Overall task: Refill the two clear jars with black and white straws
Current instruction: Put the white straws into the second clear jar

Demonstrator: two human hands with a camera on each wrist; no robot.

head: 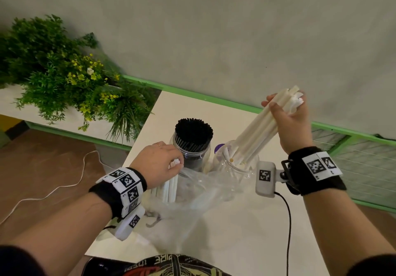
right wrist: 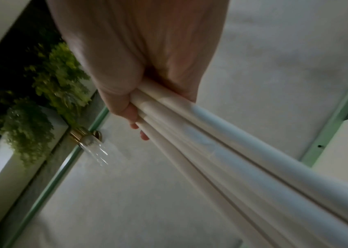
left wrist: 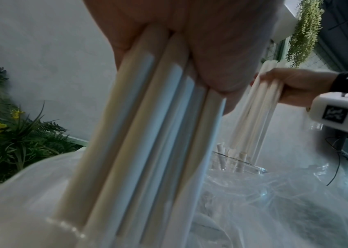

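Two clear jars stand on the white table [head: 246,233]. The left jar [head: 191,153] is packed with black straws [head: 194,131]. My right hand [head: 289,121] grips a slanted bundle of white straws [head: 257,134] whose lower ends sit inside the right jar [head: 237,168]. My left hand [head: 162,164] grips a second bunch of white straws [head: 170,190] standing in a clear plastic bag [head: 192,200]. The left wrist view shows that bunch [left wrist: 147,134] close up under my left hand [left wrist: 189,42], with the right jar [left wrist: 236,164] behind. The right wrist view shows my right hand [right wrist: 143,67] round its straws [right wrist: 232,159].
A planter of green plants with yellow flowers [head: 64,72] stands left of the table. A green rail [head: 192,93] runs along the wall behind. A white cord [head: 53,192] lies on the brown floor. A purple lid [head: 219,148] peeks between the jars.
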